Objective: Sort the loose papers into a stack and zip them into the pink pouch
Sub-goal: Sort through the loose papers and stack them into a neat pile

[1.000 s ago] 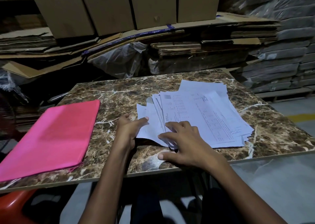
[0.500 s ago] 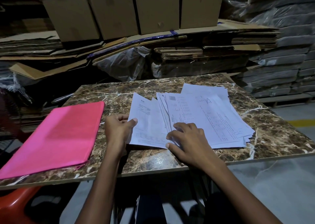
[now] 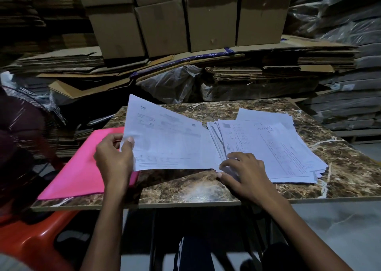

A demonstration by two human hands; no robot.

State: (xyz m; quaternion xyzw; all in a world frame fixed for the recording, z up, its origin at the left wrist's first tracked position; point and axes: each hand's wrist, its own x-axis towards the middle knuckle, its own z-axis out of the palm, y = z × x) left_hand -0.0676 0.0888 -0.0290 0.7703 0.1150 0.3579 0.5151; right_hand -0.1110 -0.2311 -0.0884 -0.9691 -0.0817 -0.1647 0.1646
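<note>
A spread of loose printed papers [image 3: 274,147] lies on the right half of the marble table [image 3: 185,188]. One sheet [image 3: 165,142] is lifted off the pile, tilted up toward the left. My left hand [image 3: 113,157] pinches its left edge between thumb and fingers. At the near left edge of the pile, my right hand [image 3: 243,173] has curled fingertips touching the sheets. The pink pouch [image 3: 82,171] lies flat on the left part of the table, partly under my left hand and the lifted sheet.
Cardboard boxes [image 3: 185,18] and flattened cardboard [image 3: 268,64] are stacked behind the table. Wrapped bundles [image 3: 340,105] stand at the right. An orange plastic seat [image 3: 37,235] shows at lower left. The table's near edge [image 3: 144,205] runs just below my wrists.
My left hand has taken the leftmost sheet and raised it up and leftward over the pouch. My right hand stays at the pile's near edge. The camera has shifted closer.
</note>
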